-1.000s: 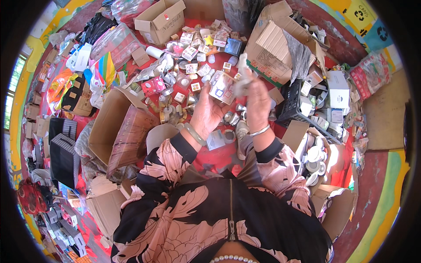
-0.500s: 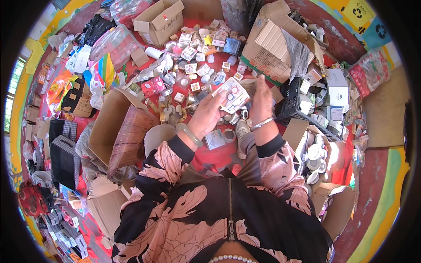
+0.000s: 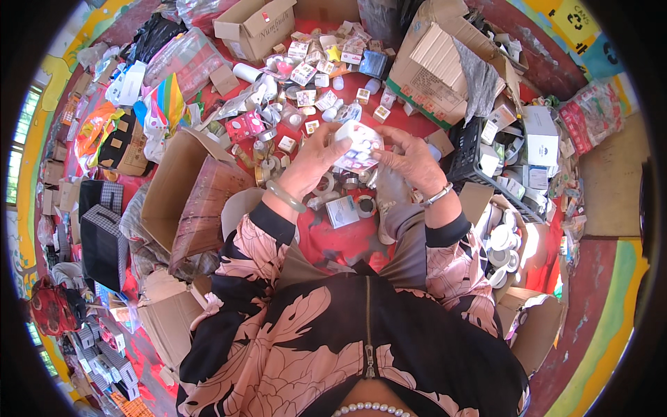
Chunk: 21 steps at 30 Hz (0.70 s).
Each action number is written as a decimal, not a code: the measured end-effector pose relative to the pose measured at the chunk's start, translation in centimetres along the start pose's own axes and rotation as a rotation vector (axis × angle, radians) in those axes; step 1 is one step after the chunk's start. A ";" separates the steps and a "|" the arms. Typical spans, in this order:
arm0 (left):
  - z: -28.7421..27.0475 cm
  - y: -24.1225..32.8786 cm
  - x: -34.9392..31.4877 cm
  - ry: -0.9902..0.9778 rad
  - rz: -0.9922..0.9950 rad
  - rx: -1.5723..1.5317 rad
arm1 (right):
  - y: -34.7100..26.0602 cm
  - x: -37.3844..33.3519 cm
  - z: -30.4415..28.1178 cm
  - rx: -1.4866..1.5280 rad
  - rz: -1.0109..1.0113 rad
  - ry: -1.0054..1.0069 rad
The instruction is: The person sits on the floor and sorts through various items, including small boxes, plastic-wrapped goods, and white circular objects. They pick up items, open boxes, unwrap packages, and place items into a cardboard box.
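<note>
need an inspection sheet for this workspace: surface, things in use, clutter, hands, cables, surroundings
surface: red floor, largely covered ahead and to both sides
things in use: white printed box, raised above the floor
clutter: heaped small boxes ahead; open brown carton at left; filled black crate at right
grip: left hand and right hand hold the box from opposite sides
cables: nothing seen
surroundings: painted wall at right; window at far left
</note>
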State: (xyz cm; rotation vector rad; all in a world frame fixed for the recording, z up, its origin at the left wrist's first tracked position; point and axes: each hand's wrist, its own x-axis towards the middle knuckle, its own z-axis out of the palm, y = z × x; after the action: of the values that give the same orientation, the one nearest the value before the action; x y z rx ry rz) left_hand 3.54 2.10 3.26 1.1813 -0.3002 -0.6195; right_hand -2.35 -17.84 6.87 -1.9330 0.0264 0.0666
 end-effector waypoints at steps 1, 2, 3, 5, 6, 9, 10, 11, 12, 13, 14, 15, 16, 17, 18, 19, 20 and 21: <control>0.0 0.1 -0.1 -0.001 0.045 0.040 | 0.4 0.1 -0.2 -0.019 0.023 0.005; -0.1 0.3 -0.1 -0.002 0.090 0.079 | 1.0 0.1 -0.4 -0.038 0.047 0.011; -0.3 0.3 0.0 -0.013 0.083 0.076 | 1.2 0.1 -0.6 -0.057 0.072 0.018; -0.9 0.4 -0.1 -0.027 0.065 0.068 | 0.5 -0.1 -0.4 -0.044 0.040 0.003; -1.1 0.5 -0.1 -0.044 0.058 0.038 | 0.2 -0.2 -0.4 -0.037 0.025 -0.005; -1.3 0.7 0.0 -0.060 0.043 -0.071 | 1.4 -0.1 -0.3 0.167 0.024 -0.019; -1.3 0.8 -0.1 -0.061 0.062 -0.040 | 1.3 -0.1 -0.2 0.167 0.030 -0.030; -1.3 1.0 -0.2 -0.070 0.060 -0.039 | 1.2 -0.1 0.1 0.167 0.035 -0.041; -1.1 1.3 -0.3 -0.079 0.058 -0.037 | 1.1 -0.1 0.3 0.167 0.041 -0.052; -1.0 1.3 -0.4 -0.089 0.054 -0.039 | 0.9 -0.3 0.4 0.157 0.031 -0.062; -0.9 1.3 -0.4 -0.081 0.065 -0.031 | 0.6 -0.4 0.4 0.147 0.020 -0.071; -0.8 1.2 -0.3 -0.073 0.075 -0.023 | 0.4 -0.5 0.3 0.137 0.010 -0.081; -0.8 1.1 -0.3 -0.065 0.085 -0.014 | 0.6 -0.5 0.3 0.134 0.010 -0.086; -0.8 1.1 -0.4 -0.066 0.071 -0.007 | 0.9 -0.4 0.3 0.131 0.011 -0.092; -0.8 1.0 -0.4 -0.067 0.059 -0.001 | 1.1 -0.3 0.3 0.127 0.011 -0.098; -0.7 0.9 -0.4 -0.068 0.045 0.005 | 1.2 -0.2 0.3 0.094 -0.001 -0.096; -0.7 1.0 -0.4 -0.079 0.057 0.051 | 1.4 -0.2 0.2 0.061 -0.013 -0.094; -0.5 1.1 -0.5 -0.090 0.069 0.097 | 1.5 -0.2 0.2 0.027 -0.025 -0.092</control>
State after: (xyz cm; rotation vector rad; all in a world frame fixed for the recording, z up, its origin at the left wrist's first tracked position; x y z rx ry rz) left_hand 3.75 3.04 4.13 1.2328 -0.4496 -0.6040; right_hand -2.64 -18.16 5.43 -1.9010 -0.0577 0.1377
